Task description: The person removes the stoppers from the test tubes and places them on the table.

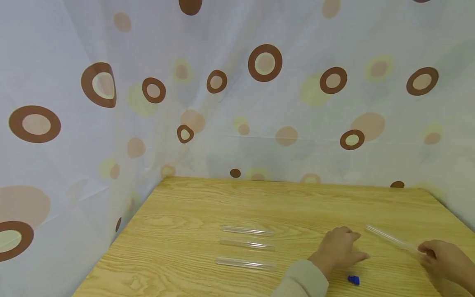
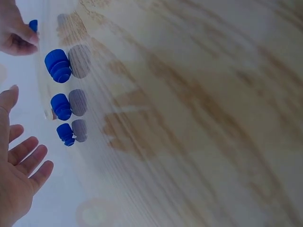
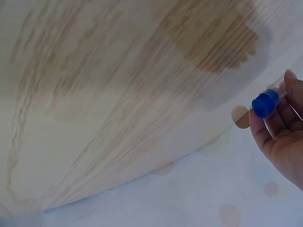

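Note:
My right hand (image 1: 445,260) grips a clear test tube (image 1: 389,237) near one end, and the tube slants up to the left. In the right wrist view a blue stopper (image 3: 265,103) sits at the gripped end, among the fingers. My left hand (image 1: 339,249) is over the table between the lying tubes and the held one, its fingers spread and holding nothing. Close below it is a blue stopper (image 1: 353,280). Three stepped blue stoppers, the largest-looking one (image 2: 57,65) uppermost, form a row beside the left hand (image 2: 21,175) in the left wrist view.
Three clear test tubes, the middle one (image 1: 248,244) among them, lie roughly parallel left of the left hand. The wooden table (image 1: 178,214) is bordered at the back and sides by a pale sheet (image 1: 237,107) patterned with round spots.

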{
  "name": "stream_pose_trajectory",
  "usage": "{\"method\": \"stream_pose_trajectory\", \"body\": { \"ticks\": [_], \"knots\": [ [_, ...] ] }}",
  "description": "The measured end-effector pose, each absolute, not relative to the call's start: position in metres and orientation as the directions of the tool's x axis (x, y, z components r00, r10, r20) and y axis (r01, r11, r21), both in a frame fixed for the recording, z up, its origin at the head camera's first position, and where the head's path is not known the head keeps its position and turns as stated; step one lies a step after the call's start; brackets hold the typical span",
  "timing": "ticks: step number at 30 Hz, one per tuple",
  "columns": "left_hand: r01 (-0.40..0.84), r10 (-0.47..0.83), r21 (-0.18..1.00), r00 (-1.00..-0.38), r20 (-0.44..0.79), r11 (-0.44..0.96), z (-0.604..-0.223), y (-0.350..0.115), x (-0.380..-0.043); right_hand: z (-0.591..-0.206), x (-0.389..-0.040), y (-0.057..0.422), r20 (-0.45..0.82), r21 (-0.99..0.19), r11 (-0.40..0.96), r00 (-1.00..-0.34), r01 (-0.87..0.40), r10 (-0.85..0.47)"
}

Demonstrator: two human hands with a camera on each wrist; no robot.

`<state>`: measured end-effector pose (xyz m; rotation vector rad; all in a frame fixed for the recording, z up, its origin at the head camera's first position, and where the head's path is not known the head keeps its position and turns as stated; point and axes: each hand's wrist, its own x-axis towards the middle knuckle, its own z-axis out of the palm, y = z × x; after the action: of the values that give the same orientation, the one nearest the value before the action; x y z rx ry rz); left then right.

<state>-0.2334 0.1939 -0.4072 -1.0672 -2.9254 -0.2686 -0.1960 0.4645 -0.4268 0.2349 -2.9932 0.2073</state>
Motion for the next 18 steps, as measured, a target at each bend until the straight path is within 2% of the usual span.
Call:
{"method": "stream_pose_trajectory", "body": {
  "ticks": [12,18],
  "knots": [
    [0.652,0.641,0.113,-0.758,0.12,0.75,-0.4118,0.1909,-0.2389,-0.4229,-0.1959,0.4588,0.151,-0.14,0.974,-0.976,-0.177,-0.155],
    [0.652,0.641,0.096,-0.758,0.122,0.752,-0.4122,0.1909,-0.2389,-0.42,-0.1966,0.4553,0.112,-0.164,0.971,-0.981,-0.174,-0.157]
  ]
}}
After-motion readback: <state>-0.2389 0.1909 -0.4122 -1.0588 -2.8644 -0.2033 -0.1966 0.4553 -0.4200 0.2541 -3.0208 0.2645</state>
